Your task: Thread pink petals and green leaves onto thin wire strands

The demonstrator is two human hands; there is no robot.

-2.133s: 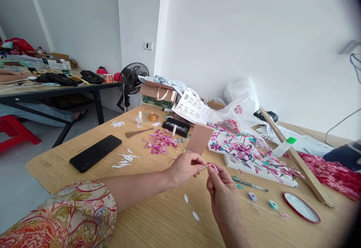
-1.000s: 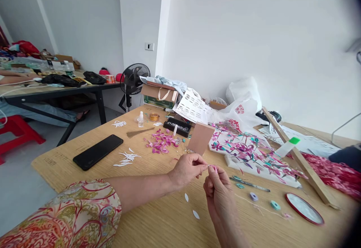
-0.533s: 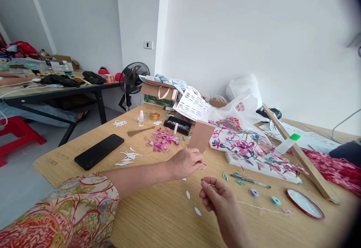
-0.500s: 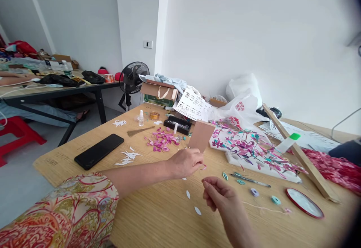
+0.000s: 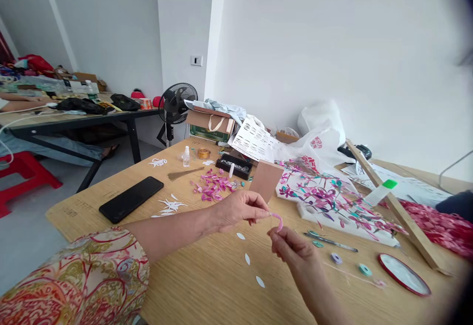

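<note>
Between my hands a small pink petal is bent in a curve. My left hand pinches its upper end, and the fingertips of my right hand grip its lower end. What seems to be a fine thread hangs between the fingers. Below, white leaf-shaped paper pieces lie on the wooden table. A heap of pink petals lies behind my left hand, close to an upright brown board.
Left lies a black phone. Pink and teal flower sprays rest on white foam, beside a wooden bar. A pen, thread spools and a red-rimmed disc lie right. At another table, a person's arm shows.
My right hand has risen to meet the left and now grips the pink petal too. The petal, mostly hidden before, shows between both hands. The view has shifted slightly.
</note>
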